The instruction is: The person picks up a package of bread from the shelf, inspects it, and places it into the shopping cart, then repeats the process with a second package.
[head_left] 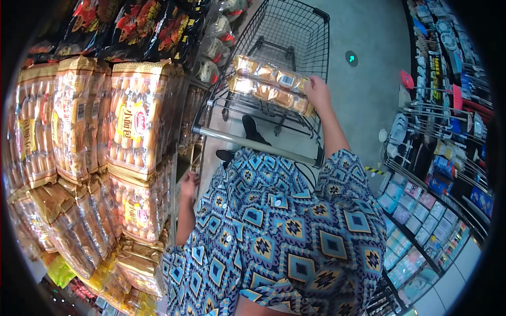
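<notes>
My right hand (318, 95) is closed on the right end of a clear-and-gold pack of small breads (269, 84), over the near part of a black wire shopping cart (301, 31). The breads show in two rows with a barcode on the upper one; whether this is one pack or two together, I cannot tell. Low beside the shelf on the left is my left hand (189, 184), its fingers curled, with nothing visible in them. The cart's grey handle bar (253, 141) runs in front of my body, touched by neither hand.
Stacked bread packs (134, 116) fill the left shelf, below black snack bags (132, 26). On the right stand racks of hanging goods (448, 105) and a display of small boxes (416, 221). A green arrow marker (351, 58) is on the grey floor (369, 105).
</notes>
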The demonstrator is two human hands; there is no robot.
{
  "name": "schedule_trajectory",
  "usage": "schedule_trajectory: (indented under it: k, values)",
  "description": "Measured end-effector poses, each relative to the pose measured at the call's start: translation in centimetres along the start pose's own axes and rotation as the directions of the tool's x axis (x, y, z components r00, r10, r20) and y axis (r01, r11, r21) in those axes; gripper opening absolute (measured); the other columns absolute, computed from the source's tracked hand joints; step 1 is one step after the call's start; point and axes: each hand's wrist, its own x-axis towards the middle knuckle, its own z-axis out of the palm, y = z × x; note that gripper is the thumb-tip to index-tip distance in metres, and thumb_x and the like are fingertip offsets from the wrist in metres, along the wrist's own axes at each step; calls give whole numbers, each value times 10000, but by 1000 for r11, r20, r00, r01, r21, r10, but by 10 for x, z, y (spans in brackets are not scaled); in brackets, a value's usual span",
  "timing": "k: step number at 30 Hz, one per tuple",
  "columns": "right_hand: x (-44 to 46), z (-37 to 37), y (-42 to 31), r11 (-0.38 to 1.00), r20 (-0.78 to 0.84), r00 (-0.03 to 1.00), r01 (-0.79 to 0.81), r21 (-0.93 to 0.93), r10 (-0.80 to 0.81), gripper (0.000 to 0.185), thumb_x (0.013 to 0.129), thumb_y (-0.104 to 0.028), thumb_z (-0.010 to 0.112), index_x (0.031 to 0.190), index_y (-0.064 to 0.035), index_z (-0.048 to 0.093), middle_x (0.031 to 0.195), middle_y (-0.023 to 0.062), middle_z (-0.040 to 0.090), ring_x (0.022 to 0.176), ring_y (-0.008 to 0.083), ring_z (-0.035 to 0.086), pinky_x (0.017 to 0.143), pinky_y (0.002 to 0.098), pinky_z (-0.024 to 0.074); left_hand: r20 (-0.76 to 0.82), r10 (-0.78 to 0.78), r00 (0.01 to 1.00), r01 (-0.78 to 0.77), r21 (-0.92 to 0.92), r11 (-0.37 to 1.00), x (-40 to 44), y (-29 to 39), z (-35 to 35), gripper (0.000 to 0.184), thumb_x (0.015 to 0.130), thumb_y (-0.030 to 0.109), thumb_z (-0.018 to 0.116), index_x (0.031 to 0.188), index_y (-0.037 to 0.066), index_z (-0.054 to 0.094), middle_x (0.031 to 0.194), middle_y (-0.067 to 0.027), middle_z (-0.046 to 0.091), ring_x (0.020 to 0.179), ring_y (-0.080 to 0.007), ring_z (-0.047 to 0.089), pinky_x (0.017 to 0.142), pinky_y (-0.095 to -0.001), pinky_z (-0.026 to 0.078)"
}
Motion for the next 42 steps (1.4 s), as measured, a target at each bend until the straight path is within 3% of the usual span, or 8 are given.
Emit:
schedule_trajectory:
  k: [3,9,15,18,21,31,37,42]
  values:
    - [4,12,-27,964,136,959,260,-57,-250,496,780,-254,672,1206,-24,562,1254,183,555,1199,319,498,1004,422,387,83,86,993,-93,92,991,7,46,14,357,960,303,550,1230,70,534,1022,-34,636,884,-145,613,781,-307,499]
    - [9,41,-54,902,295,892,400,-164,-342,681,751,-251,713,1341,-63,430,1416,207,390,1343,351,324,1125,452,228,46,116,992,-119,73,990,-15,50,25,197,968,228,525,1075,68,565,878,13,596,717,-72,527,624,-206,419]
    - [30,49,-47,863,313,869,457,-214,-383,730,736,-260,731,1355,-53,404,1372,195,434,1290,343,388,1081,433,287,-34,-152,988,156,272,950,-31,-32,-27,234,961,281,526,1034,64,575,911,-30,639,754,-140,637,636,-280,487]
    - [43,50,-48,853,301,873,459,-248,-383,768,719,-278,750,1355,-43,389,1324,178,473,1241,327,433,1043,418,324,69,59,996,-88,561,823,-36,-76,-54,269,951,304,541,1055,60,582,912,-48,651,762,-159,656,615,-287,488]
    - [47,48,-64,848,304,881,448,-284,-363,779,690,-312,779,1315,-29,411,1283,161,499,1222,296,451,1024,403,341,-14,-134,991,134,169,976,-36,-86,-56,285,949,313,541,1072,60,587,925,-58,661,773,-160,658,609,-288,488]
    - [80,8,-84,875,461,872,343,-341,-162,531,752,-390,739,1124,-75,530,1044,188,643,975,362,618,825,420,496,34,-11,999,5,180,984,-26,4,19,346,945,346,556,1165,79,571,1004,-14,629,882,-138,618,743,-287,467]
    - [64,-145,-151,988,219,964,155,-6,-150,538,747,-314,764,1152,-34,548,1014,162,666,892,246,657,799,355,511,130,162,978,-185,190,964,-18,46,30,392,949,286,562,1223,6,539,994,-42,647,877,-122,596,751,-263,461]
    - [70,-176,-151,570,51,979,71,819,-195,462,772,-146,740,1167,-7,544,1034,96,652,885,179,643,794,307,521,248,305,919,-334,84,939,-31,117,63,370,960,216,547,1251,-10,508,1051,-70,642,938,-126,591,833,-266,464]
